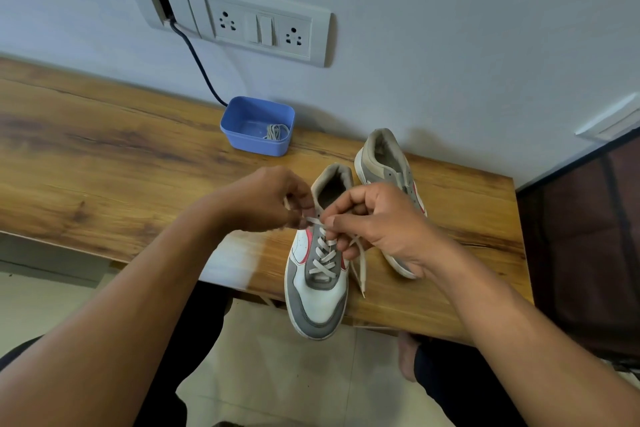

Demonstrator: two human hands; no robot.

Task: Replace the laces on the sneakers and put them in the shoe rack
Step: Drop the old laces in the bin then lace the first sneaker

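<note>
A white and grey sneaker [317,288] with red trim stands on the wooden table [104,156], its toe hanging over the near edge. A white lace [323,255] crosses its eyelets up to the top. My left hand [266,199] pinches one end of the lace at the top left eyelet. My right hand [374,222] pinches the lace at the top right, and a loose end [362,274] hangs beside the shoe. The second sneaker [384,163] lies behind my right hand with no lace visible in it, partly hidden.
A blue plastic tub [258,125] holding a coiled grey lace [277,131] sits by the wall. A socket panel [263,26] with a dark cable [199,62] hangs above it. A dark brown fabric unit [585,236] stands right of the table. My legs show below.
</note>
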